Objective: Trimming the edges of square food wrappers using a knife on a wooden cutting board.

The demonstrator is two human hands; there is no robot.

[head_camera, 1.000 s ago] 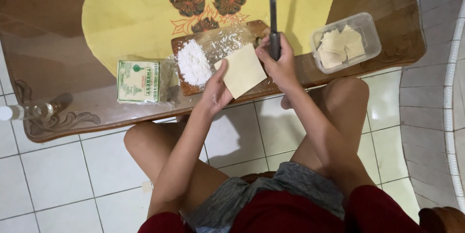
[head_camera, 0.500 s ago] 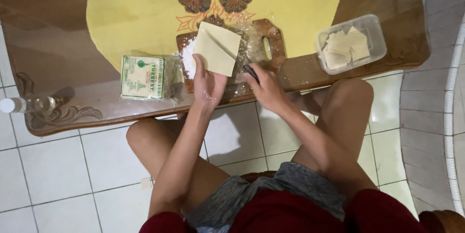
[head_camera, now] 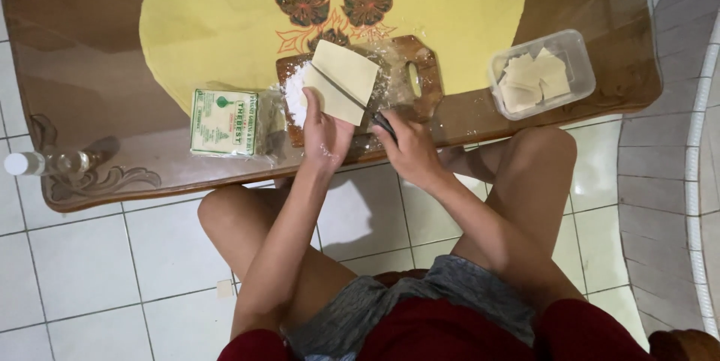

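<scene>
Since the earlier frame the knife has come down: its thin dark blade (head_camera: 341, 87) now lies diagonally across the pale yellow square dough stack (head_camera: 343, 80), which was uncut and flat half a second ago. Right hand (head_camera: 409, 152) is clenched around the knife's black handle at the stack's 4 o'clock. Left hand (head_camera: 325, 132) presses fingertips on the stack's 7 o'clock edge, fingers together, not gripping anything. Stack sits on the brown wooden cutting board (head_camera: 420, 68), with white flour (head_camera: 295, 91) at its 9 o'clock. Green-printed plastic packet (head_camera: 223, 122) lies further out at 9 o'clock. Clear plastic tub of cut squares (head_camera: 541, 73) at 3 o'clock, well apart.
</scene>
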